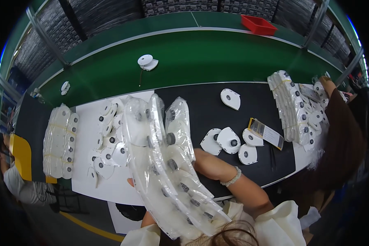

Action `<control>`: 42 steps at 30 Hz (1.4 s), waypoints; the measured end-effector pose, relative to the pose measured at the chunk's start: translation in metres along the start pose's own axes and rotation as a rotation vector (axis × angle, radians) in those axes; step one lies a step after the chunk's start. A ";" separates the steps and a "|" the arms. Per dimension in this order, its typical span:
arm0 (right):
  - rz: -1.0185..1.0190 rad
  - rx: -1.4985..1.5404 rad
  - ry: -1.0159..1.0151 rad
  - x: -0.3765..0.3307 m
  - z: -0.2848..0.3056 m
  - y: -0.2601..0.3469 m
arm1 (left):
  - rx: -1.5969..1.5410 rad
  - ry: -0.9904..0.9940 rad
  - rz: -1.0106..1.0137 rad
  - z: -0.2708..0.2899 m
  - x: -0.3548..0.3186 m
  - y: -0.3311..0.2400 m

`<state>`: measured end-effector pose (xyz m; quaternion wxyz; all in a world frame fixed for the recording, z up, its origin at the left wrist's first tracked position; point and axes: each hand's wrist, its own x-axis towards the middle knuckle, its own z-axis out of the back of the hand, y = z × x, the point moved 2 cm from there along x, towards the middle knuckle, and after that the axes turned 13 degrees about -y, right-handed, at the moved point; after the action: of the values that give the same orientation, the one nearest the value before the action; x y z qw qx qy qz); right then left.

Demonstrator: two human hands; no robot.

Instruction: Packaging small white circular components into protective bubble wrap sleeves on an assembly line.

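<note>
Several long strips of clear plastic bags (145, 164), filled with white round-backed parts with dark knobs, lie against my front and stretch up over the table. Around their right edge my right hand (203, 163) closes, with its fingers hidden behind the plastic. At the left edge only a fingertip of my left hand (130, 182) shows; the rest is behind the strips, which it supports. Loose white parts (107, 156) lie on the white sheet to the left. More white parts (228, 140) rest on the black mat at right, beside a yellow-edged card holder (266, 133).
Bound bundles of bagged parts stand at left (59, 141) and right (289, 106). Beyond runs a green conveyor belt (184, 53) carrying a white part (147, 62). A red tray (258, 25) sits on the far ledge. A co-worker's hand (327, 85) is among parts at right.
</note>
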<state>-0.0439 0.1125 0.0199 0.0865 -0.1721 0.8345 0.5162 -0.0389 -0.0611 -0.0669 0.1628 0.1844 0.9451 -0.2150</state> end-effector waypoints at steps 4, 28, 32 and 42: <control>0.004 -0.431 0.184 0.000 0.004 0.014 | 0.016 0.060 0.060 -0.017 0.006 0.009; 0.875 -1.041 -0.586 -0.138 0.063 0.016 | 0.098 0.693 1.144 -0.158 -0.040 0.246; 0.566 -0.905 -0.655 -0.265 0.094 0.004 | 0.128 0.736 1.225 -0.162 -0.048 0.259; -1.049 -0.650 -2.334 -0.623 0.151 -0.302 | 0.306 0.661 1.503 -0.116 -0.093 0.275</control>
<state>0.6411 0.2472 -0.0987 0.8938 0.0576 -0.0563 0.4413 0.1315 0.1978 -0.0271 -0.0497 0.8395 0.5299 -0.1099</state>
